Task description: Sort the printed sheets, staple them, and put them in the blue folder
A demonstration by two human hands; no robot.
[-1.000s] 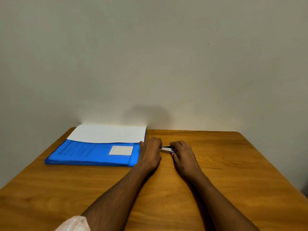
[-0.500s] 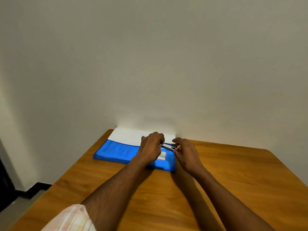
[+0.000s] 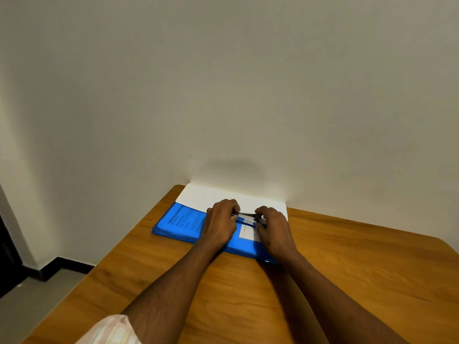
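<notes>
A blue folder (image 3: 182, 220) lies flat at the far side of the wooden table, against the wall, with a white label (image 3: 248, 233) on its cover. White printed sheets (image 3: 198, 196) stick out from its far edge. A small stapler (image 3: 246, 217) with a dark and silver body is held over the folder between both hands. My left hand (image 3: 219, 223) grips its left end with curled fingers. My right hand (image 3: 274, 228) grips its right end. Most of the stapler is hidden by the fingers.
The wooden table (image 3: 347, 281) stands against a plain wall (image 3: 248, 95), its bare top stretching toward me and to the right. Its left edge drops to a grey floor (image 3: 29, 306) with a dark skirting.
Both hands have carried the stapler from the bare table beside the folder to above the folder's cover. The view has swung, so the folder sits nearer the middle.
</notes>
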